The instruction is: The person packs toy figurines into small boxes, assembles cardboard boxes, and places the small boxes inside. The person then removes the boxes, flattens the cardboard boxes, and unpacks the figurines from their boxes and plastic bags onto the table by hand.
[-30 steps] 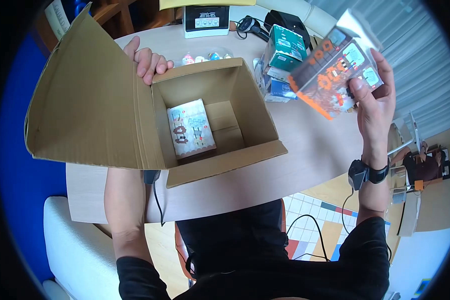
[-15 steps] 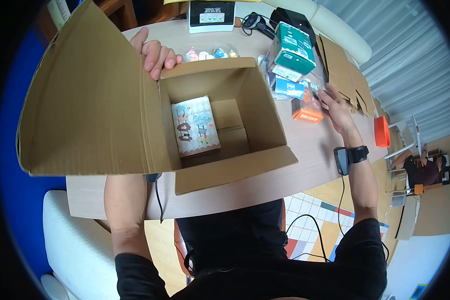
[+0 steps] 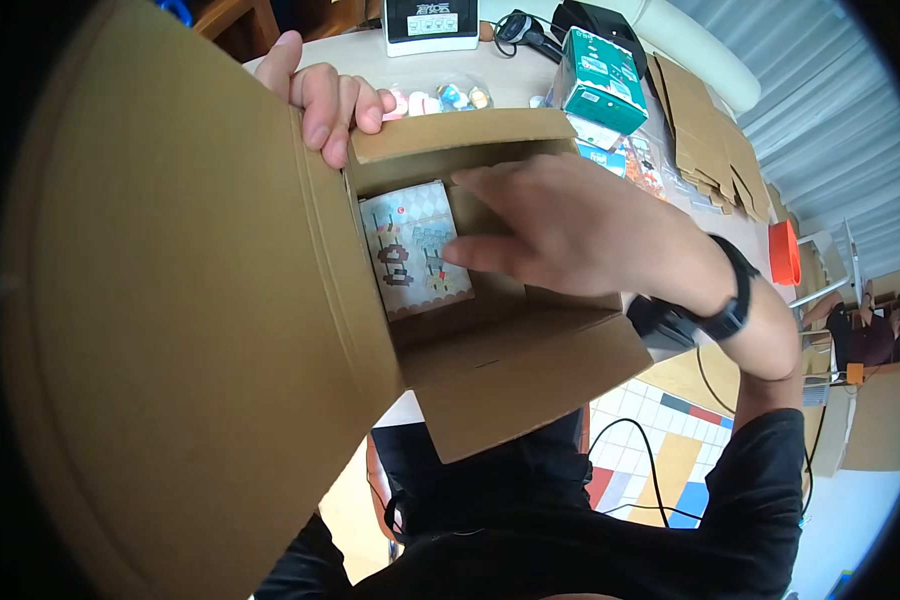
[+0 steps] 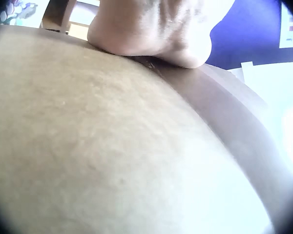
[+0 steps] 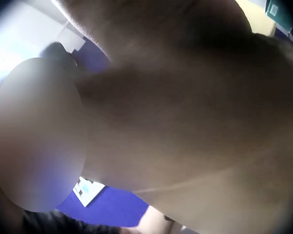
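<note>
Now | one carton [image 3: 530, 385] | one patterned box [image 3: 410, 235] inside | left hand [image 3: 332, 100] clamped on carton | right hand [image 3: 580, 225] fingers apart

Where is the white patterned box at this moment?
In the head view, the white patterned box lies inside the open cardboard box, toward its left side, just left of the right hand reaching in.
</note>
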`<state>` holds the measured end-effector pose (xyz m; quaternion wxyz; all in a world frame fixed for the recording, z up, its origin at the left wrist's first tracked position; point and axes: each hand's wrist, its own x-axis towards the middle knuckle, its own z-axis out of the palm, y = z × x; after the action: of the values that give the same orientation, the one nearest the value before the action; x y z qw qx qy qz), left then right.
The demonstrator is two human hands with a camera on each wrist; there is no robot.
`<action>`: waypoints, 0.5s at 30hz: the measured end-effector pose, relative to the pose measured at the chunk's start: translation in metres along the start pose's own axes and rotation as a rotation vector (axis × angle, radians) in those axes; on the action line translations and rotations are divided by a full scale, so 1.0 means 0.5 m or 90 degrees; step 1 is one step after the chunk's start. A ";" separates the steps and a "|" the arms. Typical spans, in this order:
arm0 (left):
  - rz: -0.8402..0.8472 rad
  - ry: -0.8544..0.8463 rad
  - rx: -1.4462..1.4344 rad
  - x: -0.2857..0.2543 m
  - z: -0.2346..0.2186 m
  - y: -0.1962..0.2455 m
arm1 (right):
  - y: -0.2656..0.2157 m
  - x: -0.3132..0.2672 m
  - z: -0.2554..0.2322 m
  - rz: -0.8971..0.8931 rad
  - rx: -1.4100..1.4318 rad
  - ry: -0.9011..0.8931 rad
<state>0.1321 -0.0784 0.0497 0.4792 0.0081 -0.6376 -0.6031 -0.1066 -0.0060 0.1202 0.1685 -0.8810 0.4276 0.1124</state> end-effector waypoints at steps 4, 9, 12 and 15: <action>0.115 0.141 -0.027 -0.026 0.014 -0.034 | 0.004 0.071 0.027 0.018 -0.011 -0.078; 0.105 0.033 -0.004 -0.007 0.034 0.006 | 0.020 0.096 0.081 -0.005 0.145 -0.045; 0.086 0.041 0.008 -0.011 0.045 0.022 | 0.031 0.106 0.088 -0.024 0.329 -0.047; 0.085 -0.011 0.013 -0.010 0.021 0.024 | 0.030 0.090 0.074 0.009 0.491 -0.069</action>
<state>0.1351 -0.0642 0.0578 0.5128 -0.0347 -0.6470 -0.5633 -0.0928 -0.0325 0.0680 0.5088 -0.7429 0.4350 -0.0086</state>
